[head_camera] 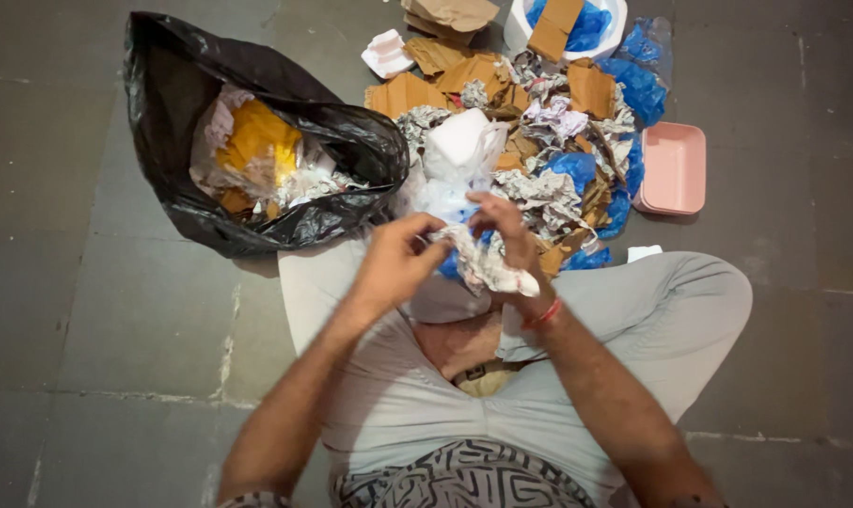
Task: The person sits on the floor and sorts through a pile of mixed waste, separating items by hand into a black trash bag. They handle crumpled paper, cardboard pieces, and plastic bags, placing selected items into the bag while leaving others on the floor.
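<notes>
I sit cross-legged on a grey tiled floor. My left hand (pixel 395 261) and my right hand (pixel 504 235) are together over my lap, both gripping a crumpled piece of printed paper (pixel 488 268) with a bit of blue plastic under it. Just beyond my hands stands a clear plastic bag (pixel 458 155) stuffed with white and blue scraps. An open black rubbish bag (pixel 257 141) lies to the left, holding yellow, white and crumpled paper waste.
A heap of torn cardboard, crumpled newspaper and blue plastic (pixel 558 141) spreads ahead and to the right. A pink tray (pixel 673 167) lies at its right edge, a white tub (pixel 568 26) with blue plastic at the top, a small white container (pixel 387 53) nearby.
</notes>
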